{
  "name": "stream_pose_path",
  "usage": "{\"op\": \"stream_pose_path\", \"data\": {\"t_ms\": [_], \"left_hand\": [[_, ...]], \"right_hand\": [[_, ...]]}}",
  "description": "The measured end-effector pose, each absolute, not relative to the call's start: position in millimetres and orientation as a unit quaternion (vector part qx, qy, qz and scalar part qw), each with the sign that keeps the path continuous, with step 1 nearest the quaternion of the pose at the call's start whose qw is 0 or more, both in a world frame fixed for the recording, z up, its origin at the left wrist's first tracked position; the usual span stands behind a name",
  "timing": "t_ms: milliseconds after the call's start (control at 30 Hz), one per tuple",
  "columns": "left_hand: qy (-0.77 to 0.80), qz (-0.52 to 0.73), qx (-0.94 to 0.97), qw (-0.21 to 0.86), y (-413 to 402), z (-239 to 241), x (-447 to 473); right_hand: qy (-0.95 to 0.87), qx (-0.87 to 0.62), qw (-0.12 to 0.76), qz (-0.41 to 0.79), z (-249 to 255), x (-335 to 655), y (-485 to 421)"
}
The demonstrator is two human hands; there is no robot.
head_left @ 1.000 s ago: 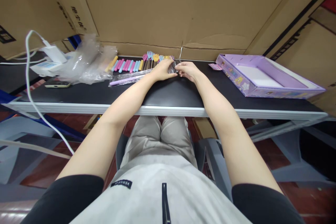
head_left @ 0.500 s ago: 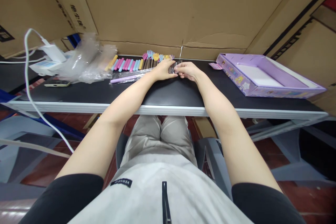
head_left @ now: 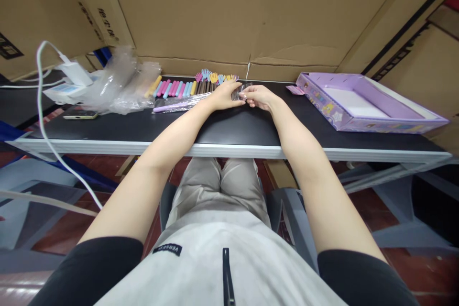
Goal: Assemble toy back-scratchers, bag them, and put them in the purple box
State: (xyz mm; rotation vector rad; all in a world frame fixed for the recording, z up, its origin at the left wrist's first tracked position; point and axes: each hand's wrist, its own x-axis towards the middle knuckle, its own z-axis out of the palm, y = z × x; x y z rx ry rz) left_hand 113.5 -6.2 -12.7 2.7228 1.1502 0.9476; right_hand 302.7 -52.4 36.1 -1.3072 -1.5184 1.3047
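Note:
A clear plastic bag point(head_left: 202, 99) lies along the table, with a purple-handled stick point(head_left: 171, 107) inside it. My left hand point(head_left: 225, 95) lies over the bag's right part, fingers and thumb curved around it. Clear film point(head_left: 236, 92) shows between my two hands. With fingertips and thumb together, my right hand point(head_left: 260, 97) pinches the end of that film. Just behind the bag lies a row of back scratchers point(head_left: 206, 87) with pink, blue and yellow handles and small hand-shaped heads. My left hand covers part of them and hides the packed stick's far end.
Loose clear bags point(head_left: 120, 88) are heaped at the left, near a white device with a cable point(head_left: 68, 91) and a small phone-like object point(head_left: 80, 114). A purple open box point(head_left: 390, 126) stands at the right, beside a small pink packet point(head_left: 295, 90). Cardboard point(head_left: 229, 14) walls the back.
Both hands stay at nearly the same spot on the film, with only slight finger movement. The whole view has shifted a little to the right.

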Motion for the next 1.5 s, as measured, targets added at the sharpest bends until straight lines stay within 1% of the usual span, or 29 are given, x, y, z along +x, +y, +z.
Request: {"op": "stream_pose_path", "data": {"t_ms": [200,333,433,600,800,900,1067,1167,1333,1500], "left_hand": [[0.365,0.302,0.881,0.016,-9,-11,113],[0.364,0.306,0.879,0.023,-8,-11,112],[0.360,0.310,0.880,0.019,-7,-11,113],[0.374,0.305,0.876,0.016,-7,-11,111],[0.370,0.316,0.873,0.021,-7,-11,109],[0.374,0.318,0.871,0.026,-7,-11,109],[0.371,0.328,0.868,0.030,-3,-13,107],[0.379,0.328,0.865,0.027,0,-14,106],[0.389,0.323,0.863,0.025,-1,-12,105],[0.379,0.326,0.866,0.018,-1,-11,104]], "right_hand": [[-0.590,-0.495,0.376,0.516,37,303,-54],[-0.600,-0.487,0.362,0.521,34,303,-50],[-0.600,-0.501,0.368,0.505,30,304,-44],[-0.588,-0.537,0.424,0.431,26,302,-38],[-0.622,-0.509,0.463,0.375,22,299,-31],[-0.657,-0.506,0.453,0.328,19,302,-24],[-0.748,-0.484,0.421,0.172,17,314,-14],[-0.774,-0.473,0.400,0.128,20,316,-14],[-0.788,-0.461,0.384,0.136,26,309,-25],[-0.771,-0.452,0.417,0.167,28,301,-31]]}}
